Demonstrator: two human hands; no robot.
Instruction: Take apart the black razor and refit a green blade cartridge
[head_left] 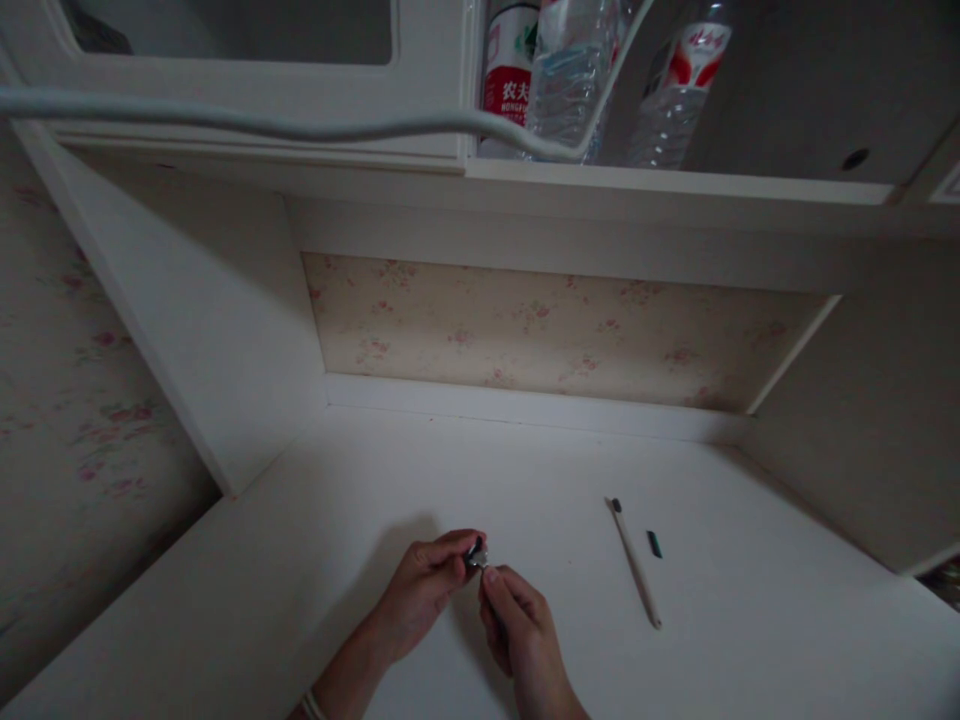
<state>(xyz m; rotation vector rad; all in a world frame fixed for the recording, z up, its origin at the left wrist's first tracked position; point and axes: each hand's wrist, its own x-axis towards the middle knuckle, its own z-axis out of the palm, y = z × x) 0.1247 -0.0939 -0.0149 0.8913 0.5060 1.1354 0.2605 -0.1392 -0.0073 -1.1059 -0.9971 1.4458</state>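
Note:
Over the white desk, my left hand (429, 585) is closed in a pinch on a small black and silver object (474, 553). Its kind is too small and dim to make out. My right hand (517, 625) meets it from the lower right, thumb and fingers pressed together close to the object's silver part. Something dark shows under the right fingers, but they hide most of it. To the right lie a pale toothbrush (636, 570) with dark bristles and a small dark green and black piece (654, 544); neither hand touches them.
The white desk (360, 470) has side panels and a low back ledge. Overhead, a white cable (300, 125) hangs across a shelf holding a red-and-white container (510, 75), a clear plastic bottle (570, 85) and a red-labelled bottle (686, 85). Floral wallpaper (525, 320) shows behind.

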